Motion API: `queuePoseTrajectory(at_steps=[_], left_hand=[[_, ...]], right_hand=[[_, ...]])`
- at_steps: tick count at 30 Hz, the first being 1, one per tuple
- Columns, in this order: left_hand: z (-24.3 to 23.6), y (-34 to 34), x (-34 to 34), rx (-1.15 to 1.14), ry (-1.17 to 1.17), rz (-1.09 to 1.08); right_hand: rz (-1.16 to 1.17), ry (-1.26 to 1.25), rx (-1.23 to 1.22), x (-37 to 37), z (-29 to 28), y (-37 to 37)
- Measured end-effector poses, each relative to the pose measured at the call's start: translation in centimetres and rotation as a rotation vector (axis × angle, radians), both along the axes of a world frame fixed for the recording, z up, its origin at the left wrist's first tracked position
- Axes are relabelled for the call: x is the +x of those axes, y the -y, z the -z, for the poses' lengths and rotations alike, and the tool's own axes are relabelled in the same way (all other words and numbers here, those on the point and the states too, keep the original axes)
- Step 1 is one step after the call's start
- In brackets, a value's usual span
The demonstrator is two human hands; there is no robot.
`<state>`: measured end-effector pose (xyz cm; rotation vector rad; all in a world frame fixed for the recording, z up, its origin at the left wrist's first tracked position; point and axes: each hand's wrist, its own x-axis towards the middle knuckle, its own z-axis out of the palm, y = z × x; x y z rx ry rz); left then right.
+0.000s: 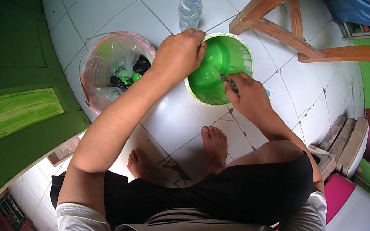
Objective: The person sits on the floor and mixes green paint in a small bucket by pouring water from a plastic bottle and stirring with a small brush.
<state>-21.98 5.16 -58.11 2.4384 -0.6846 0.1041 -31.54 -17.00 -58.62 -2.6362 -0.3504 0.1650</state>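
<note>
One round bucket (242, 52) sits on the white tile floor (166, 115), with wet green paint (206, 73) in it. It is just past the hands. The one left hand (182, 52) is at the bucket's rim, at about ten o'clock, with its fingers bent. I cannot tell if it is squeezing the rim. The one right hand (249, 94) comes in from four o'clock. Its fingers are closed tight around one dark tool (232, 85), whose tip pokes in over the paint. The hand hides most of the tool and a bit of the rim.

At nine o'clock from the bucket is one see-through tub (93, 70) with black and clear plastic (141, 65) inside; I cannot count the pieces. The left arm is in the way of its near side. One clear bottle (189, 12) stands at eleven o'clock, near the bucket. One wooden frame (286, 34) is between one and two o'clock. Two bare feet (214, 144) are at six and seven o'clock. Far off at nine o'clock is one green door (10, 44).
</note>
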Motion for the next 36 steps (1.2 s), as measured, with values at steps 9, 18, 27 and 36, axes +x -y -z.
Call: queuePoseTrajectory(at_steps=[9,18,27,36], left_hand=[[-0.1,-0.2,0.0,0.010,-0.074,-0.022],[0.1,-0.1,0.1,-0.007,-0.058,-0.019],[0.0,-0.1,0.2,-0.021,-0.124,-0.047],[0.7,-0.4,0.7,-0.037,-0.120,-0.063]], right_hand=[[-0.174,-0.001,0.114,-0.6,0.2,-0.2],[-0.019,0.107,-0.147,0.4,0.0,-0.1],[-0.067,0.012,-0.055,0.2,-0.6,0.4],[-0.170,-0.001,-0.027,0.5,-0.4,-0.5]])
